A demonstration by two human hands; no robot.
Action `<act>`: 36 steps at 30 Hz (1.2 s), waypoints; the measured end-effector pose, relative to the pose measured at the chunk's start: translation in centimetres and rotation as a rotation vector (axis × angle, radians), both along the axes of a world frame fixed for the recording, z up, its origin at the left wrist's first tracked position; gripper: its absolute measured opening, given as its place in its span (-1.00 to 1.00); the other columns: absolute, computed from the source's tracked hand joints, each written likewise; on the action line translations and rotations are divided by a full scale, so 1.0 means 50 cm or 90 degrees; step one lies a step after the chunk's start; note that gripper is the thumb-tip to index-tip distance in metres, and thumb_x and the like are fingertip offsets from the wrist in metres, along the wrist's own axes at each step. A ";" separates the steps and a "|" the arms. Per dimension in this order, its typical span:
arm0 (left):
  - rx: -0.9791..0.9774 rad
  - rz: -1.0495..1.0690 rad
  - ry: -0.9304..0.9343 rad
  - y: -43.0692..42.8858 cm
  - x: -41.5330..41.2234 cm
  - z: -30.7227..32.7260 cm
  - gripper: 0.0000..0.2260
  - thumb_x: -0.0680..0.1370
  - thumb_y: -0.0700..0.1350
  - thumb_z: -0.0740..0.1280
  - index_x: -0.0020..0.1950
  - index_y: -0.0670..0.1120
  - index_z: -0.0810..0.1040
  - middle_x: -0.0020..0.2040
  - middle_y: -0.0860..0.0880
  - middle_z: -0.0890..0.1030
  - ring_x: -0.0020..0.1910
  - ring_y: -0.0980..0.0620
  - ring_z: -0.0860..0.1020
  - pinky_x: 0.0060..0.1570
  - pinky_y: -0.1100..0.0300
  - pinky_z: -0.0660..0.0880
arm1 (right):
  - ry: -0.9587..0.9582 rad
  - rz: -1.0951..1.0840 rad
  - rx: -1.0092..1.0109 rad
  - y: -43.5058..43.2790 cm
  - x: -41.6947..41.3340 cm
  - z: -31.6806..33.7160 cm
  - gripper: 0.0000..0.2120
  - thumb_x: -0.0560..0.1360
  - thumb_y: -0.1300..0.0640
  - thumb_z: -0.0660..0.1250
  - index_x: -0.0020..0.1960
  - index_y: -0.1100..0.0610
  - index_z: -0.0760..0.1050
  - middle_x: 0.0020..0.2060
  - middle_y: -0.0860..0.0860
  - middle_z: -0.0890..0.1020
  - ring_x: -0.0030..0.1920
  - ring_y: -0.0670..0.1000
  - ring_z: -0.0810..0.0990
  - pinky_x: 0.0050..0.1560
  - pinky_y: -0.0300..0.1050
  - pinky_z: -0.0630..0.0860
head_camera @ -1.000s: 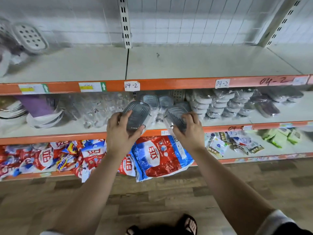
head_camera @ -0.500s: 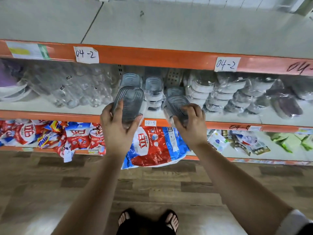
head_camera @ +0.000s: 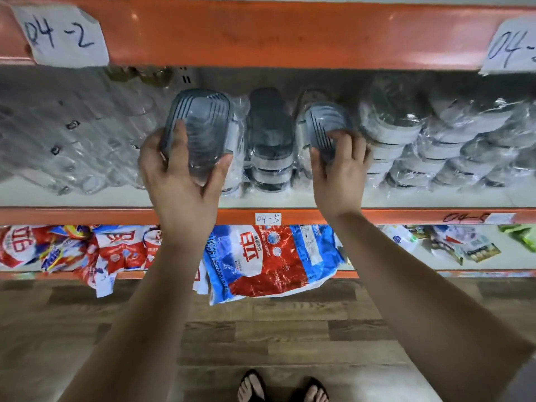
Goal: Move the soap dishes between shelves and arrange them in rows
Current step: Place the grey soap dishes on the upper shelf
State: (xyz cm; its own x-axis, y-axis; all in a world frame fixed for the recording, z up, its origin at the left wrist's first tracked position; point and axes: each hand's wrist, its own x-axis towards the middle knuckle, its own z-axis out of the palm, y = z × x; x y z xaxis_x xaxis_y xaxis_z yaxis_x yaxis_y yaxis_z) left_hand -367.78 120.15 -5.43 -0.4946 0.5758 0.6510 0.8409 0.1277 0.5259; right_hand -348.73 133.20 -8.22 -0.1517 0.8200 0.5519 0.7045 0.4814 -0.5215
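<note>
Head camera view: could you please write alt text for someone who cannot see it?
A person's left hand grips a grey soap dish and the right hand grips a second soap dish, both held at an orange-edged shelf of wrapped dish stacks. Detergent bags sit lower down.

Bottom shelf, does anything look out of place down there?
Yes. The large red and blue bag droops over the front edge of the bottom shelf toward the floor, and smaller packets left of it spill over too.
</note>
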 end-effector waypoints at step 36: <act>-0.028 -0.024 0.131 0.006 -0.039 -0.035 -0.56 0.53 0.04 0.36 0.34 -0.17 0.58 0.36 -0.17 0.52 0.16 -0.35 0.43 0.24 0.34 0.17 | -0.183 0.075 0.021 0.004 -0.010 -0.059 -0.62 0.59 0.09 0.16 0.26 0.31 0.51 0.18 0.21 0.56 0.24 0.27 0.48 0.31 0.17 0.41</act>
State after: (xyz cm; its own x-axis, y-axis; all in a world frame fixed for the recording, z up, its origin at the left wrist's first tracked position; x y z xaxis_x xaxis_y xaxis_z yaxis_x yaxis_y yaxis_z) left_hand -369.73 120.45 -7.16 -0.3315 0.6213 0.7100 0.9346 0.1133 0.3372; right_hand -349.21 133.39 -11.19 -0.3984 0.7696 0.4990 0.7591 0.5820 -0.2915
